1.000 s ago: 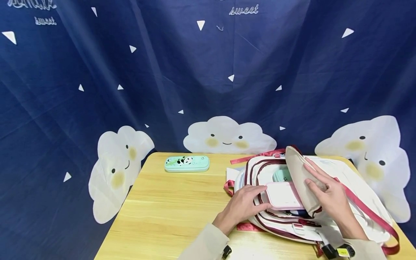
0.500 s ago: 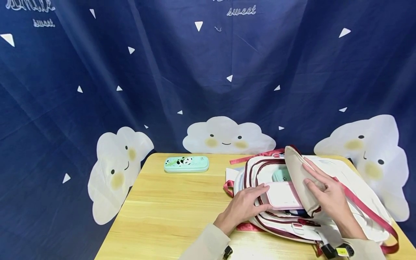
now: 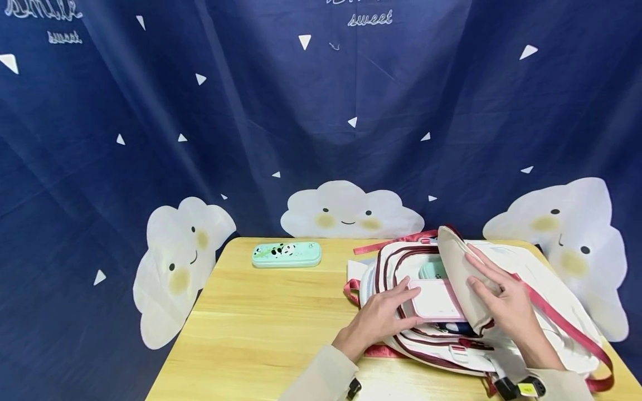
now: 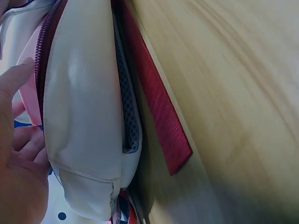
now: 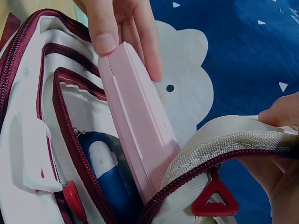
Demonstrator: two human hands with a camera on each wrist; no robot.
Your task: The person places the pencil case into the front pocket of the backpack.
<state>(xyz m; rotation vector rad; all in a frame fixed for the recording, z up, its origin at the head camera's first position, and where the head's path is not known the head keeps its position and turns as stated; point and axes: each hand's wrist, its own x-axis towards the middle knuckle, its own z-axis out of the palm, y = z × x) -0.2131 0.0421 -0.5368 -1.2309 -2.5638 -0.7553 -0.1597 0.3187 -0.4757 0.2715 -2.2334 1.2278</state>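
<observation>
Case (image 5: 133,107), pink, between left fingers (image 5: 145,39)

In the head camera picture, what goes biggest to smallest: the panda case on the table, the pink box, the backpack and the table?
1. Table
2. Backpack
3. Pink box and panda case: too alike to rank, and the box is partly hidden.

The box (image 3: 437,302) is pink with a white top. The bag (image 3: 473,306) by the desk's (image 3: 261,317) right edge is white with dark red zips (image 5: 14,65). Near the far left corner, the mint green case (image 3: 306,255) shows a panda (image 3: 287,250). The blue curtain (image 3: 281,111) has white clouds (image 3: 351,209).
</observation>
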